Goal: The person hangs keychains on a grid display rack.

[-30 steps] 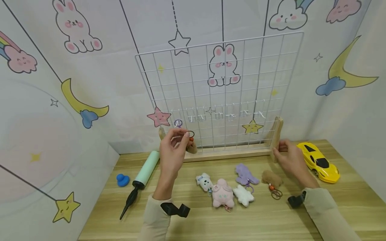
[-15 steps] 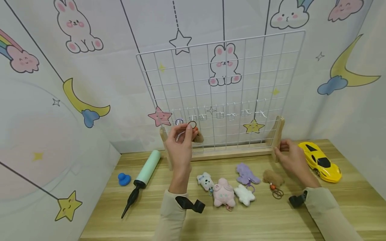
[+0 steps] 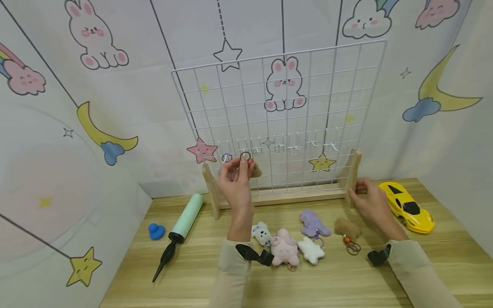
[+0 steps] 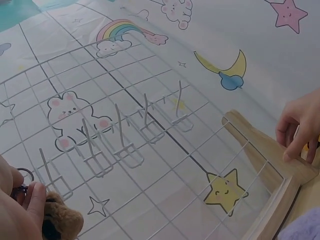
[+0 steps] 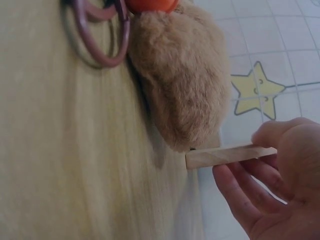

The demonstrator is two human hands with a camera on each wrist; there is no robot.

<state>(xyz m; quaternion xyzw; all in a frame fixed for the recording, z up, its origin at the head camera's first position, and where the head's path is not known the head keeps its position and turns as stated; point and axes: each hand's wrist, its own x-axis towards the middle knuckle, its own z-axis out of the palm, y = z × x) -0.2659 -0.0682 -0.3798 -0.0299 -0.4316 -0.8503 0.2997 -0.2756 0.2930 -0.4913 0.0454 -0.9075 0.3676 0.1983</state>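
Observation:
My left hand (image 3: pixel 238 182) pinches the dark ring of a brown plush keychain (image 3: pixel 256 171) between thumb and fingertips. The ring stands up in front of a hook (image 3: pixel 244 150) on the white wire grid rack (image 3: pixel 277 124). In the left wrist view the plush (image 4: pixel 64 219) hangs beside the thumb, near the row of hooks (image 4: pixel 95 162). A purple ring (image 3: pixel 226 158) is on the hook to the left, its lower part hidden by my hand. My right hand (image 3: pixel 369 199) grips the right wooden leg (image 3: pixel 354 167) of the rack, thumb on one face and fingers on the other (image 5: pixel 215 157).
Plush keychains lie on the table: a white dog (image 3: pixel 262 233), a pink one (image 3: pixel 285 248), a purple one (image 3: pixel 313 222), a white star (image 3: pixel 311 250) and a brown one (image 3: pixel 348 227). A yellow toy car (image 3: pixel 408 208), green hand pump (image 3: pixel 188 216) and blue toy (image 3: pixel 155 231) flank the rack.
My left hand has moved right and slightly up with the brown plush keychain, bringing its ring up to the hook. My right hand has stayed on the rack's leg.

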